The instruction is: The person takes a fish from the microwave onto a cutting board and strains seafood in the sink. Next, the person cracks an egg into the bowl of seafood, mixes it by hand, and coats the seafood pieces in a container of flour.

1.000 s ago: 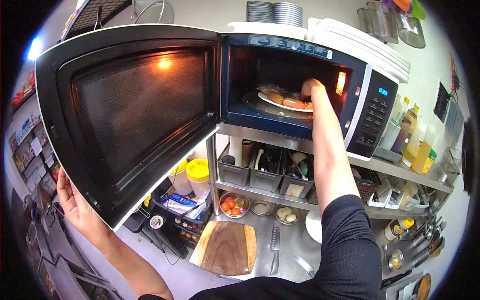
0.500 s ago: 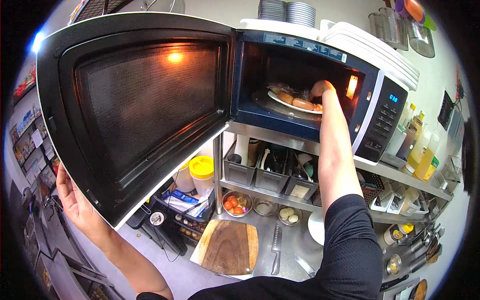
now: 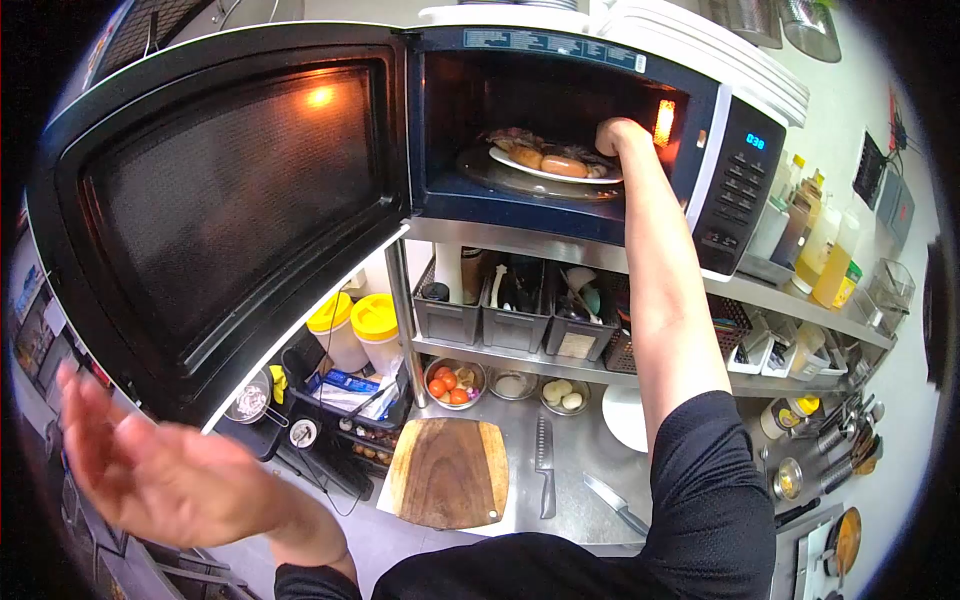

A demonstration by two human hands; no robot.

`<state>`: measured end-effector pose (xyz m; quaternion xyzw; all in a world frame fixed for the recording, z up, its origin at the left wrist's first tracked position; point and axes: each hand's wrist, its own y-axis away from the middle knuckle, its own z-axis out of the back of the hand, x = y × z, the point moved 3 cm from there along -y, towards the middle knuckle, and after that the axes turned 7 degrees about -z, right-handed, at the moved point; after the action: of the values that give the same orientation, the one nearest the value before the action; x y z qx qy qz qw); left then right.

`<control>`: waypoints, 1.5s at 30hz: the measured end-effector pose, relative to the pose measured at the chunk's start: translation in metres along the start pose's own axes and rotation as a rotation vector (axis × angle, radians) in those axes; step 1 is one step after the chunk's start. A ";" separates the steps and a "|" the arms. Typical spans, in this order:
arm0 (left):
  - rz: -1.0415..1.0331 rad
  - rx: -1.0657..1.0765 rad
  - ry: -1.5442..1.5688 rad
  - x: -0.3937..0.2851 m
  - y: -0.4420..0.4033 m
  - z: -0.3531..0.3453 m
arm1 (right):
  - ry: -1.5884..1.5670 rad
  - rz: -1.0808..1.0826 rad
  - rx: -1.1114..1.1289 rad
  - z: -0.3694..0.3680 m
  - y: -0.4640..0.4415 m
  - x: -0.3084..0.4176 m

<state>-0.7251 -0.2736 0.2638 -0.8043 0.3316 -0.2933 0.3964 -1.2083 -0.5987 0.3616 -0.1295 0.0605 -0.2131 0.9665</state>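
Note:
My right hand [image 3: 617, 135] reaches inside the microwave [image 3: 525, 224], at the right side of a white plate [image 3: 590, 180]. Its fingers are curled, and whatever they hold, if anything, is hidden behind the hand. A sausage [image 3: 564, 166], a browned piece of food [image 3: 524, 156] and darker food lie on the plate, which rests on the glass turntable [image 3: 480, 178]. My left hand [image 3: 165, 475], blurred, is raised in front of the lower left corner of the open microwave door [image 3: 240, 190]. It appears empty, with fingers apart.
Below are a wooden cutting board [image 3: 450, 475], a knife [image 3: 545, 470] and another knife [image 3: 615, 503] on the steel counter. Bowls, including one with tomatoes [image 3: 455, 385], stand behind them. Grey bins [image 3: 515, 325] fill the shelf; bottles [image 3: 835, 260] stand right of the microwave.
My left hand has let go of the door edge and come toward me. My right hand stays inside the microwave, now higher above the plate's edge. The view has shifted right and down.

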 end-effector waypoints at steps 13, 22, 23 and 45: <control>0.139 1.190 0.200 0.039 0.155 -0.318 | 0.153 0.037 0.147 0.036 0.097 0.012; -0.241 1.326 0.235 0.035 0.175 -0.356 | 0.091 0.234 0.092 0.020 0.079 0.014; -0.242 1.327 0.235 0.034 0.173 -0.358 | 0.108 0.226 0.076 0.020 0.079 0.013; -0.134 1.475 0.157 0.055 0.159 -0.344 | -0.160 0.417 -0.042 0.038 0.072 0.006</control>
<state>-0.9919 -0.5423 0.3196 -0.3246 0.0263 -0.5197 0.7899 -1.1678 -0.5293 0.3773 -0.1509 0.0137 0.0036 0.9884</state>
